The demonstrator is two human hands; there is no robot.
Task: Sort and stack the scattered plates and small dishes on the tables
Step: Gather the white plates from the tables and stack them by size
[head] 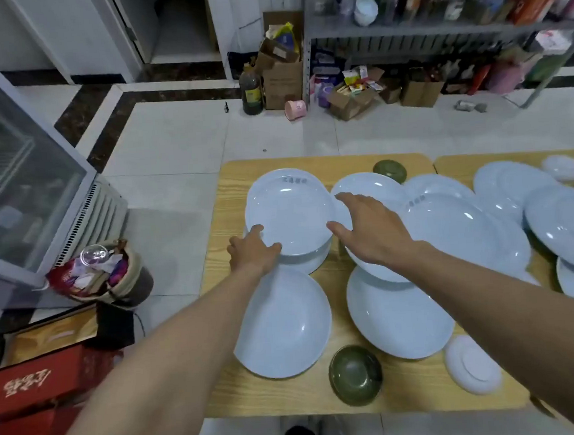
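Observation:
A stack of white plates stands at the far left of the wooden table. My left hand touches the near-left rim of its top plate, thumb and fingers spread along the edge. My right hand lies open at the stack's right side, thumb against the rim, fingers stretched over another white plate. Two more white plates lie near me under my forearms. An upturned small white dish sits at the front right.
Two green bowls stand at the near and far edges. Several overlapping large plates spread to the right, onto a second table. A full bin and red boxes stand on the floor at left.

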